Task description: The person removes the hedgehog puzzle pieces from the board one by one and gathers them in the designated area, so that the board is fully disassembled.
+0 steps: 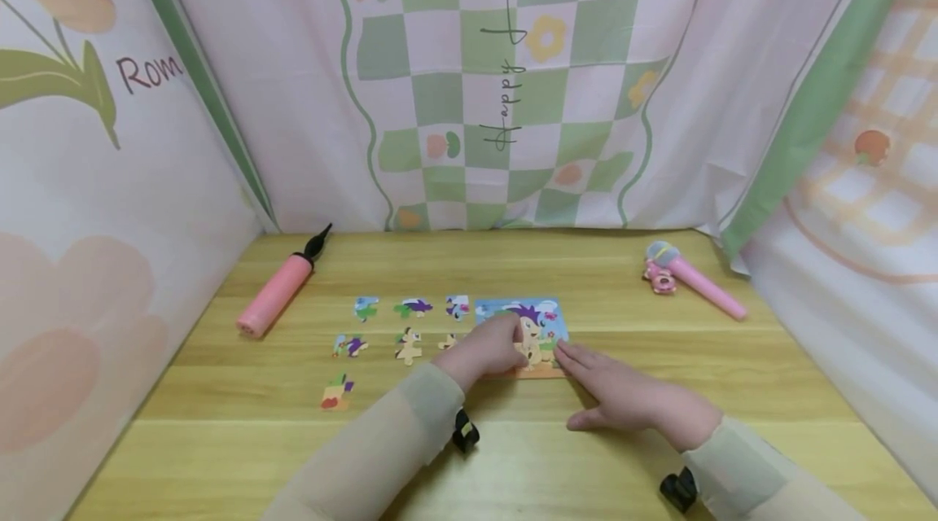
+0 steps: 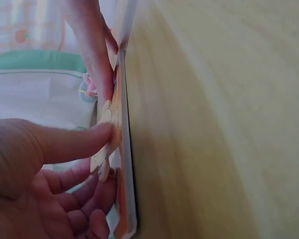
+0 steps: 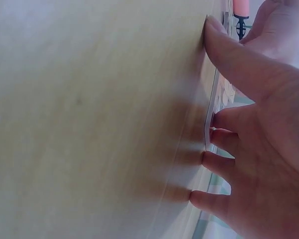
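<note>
A jigsaw puzzle board (image 1: 542,373) with a purple-haired cartoon figure lies flat on the table. Over its left part, my left hand (image 1: 489,348) pinches a puzzle piece (image 2: 98,158) between thumb and fingers, tilted against the board's surface in the left wrist view. My right hand (image 1: 623,392) lies at the board's right edge, fingers stretched out. Two of its fingertips touch the board's border in the right wrist view, the others and the thumb rest on the tabletop. Left of the board lie several loose puzzle pieces (image 1: 408,348), one partly behind my left wrist.
A pink hand pump (image 1: 277,293) with a black nozzle lies at the back left of the wooden table (image 1: 586,472). A pink toy microphone (image 1: 703,285) with a small charm lies at the back right. Printed curtains (image 1: 484,203) hang behind and on both sides.
</note>
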Demonstrator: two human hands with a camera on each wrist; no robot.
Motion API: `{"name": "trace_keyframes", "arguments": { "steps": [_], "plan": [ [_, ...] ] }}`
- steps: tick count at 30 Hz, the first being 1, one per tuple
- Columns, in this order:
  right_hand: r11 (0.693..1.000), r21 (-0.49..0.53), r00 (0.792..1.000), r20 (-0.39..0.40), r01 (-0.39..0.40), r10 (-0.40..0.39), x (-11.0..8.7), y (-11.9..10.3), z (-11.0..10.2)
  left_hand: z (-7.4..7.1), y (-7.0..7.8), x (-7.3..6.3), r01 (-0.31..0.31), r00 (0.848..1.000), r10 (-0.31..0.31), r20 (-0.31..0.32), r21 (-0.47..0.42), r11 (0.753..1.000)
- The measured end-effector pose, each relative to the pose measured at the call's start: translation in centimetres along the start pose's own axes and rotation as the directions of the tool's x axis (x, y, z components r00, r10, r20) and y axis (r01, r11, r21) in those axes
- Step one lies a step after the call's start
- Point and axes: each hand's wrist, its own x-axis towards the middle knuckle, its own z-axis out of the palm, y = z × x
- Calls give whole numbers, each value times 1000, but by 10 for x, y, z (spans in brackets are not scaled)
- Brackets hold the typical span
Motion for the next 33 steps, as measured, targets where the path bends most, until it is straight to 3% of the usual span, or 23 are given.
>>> {"name": "trace_keyframes", "arguments": {
  "steps": [6,11,16,23,28,33],
  "plan": [
    [1000,-12,1000,-4,3,-3,-1,0,1,-9,-4,-2,-70,996,66,-61,-65,995],
    [1000,-7,1000,1,5,-5,-1,-3,-1,-34,-11,-14,-85,993,68,-92,-186,979],
    [1000,-11,1000,5,2,-2,-1,-4,-2,-65,-33,-33,-89,991,65,-113,-222,971],
    [1000,-11,1000,1,1,-1,0,-2,1,-97,-74,-71,-46,991,21,-129,-192,980],
    [1000,1,1000,-3,-4,4,-1,-3,0,-105,-95,-91,18,998,-25,-51,-133,991],
    [1000,0,1000,-12,9,-9,-1,-5,-1,-102,-101,-105,65,995,-60,77,-72,995]
  ]
}}
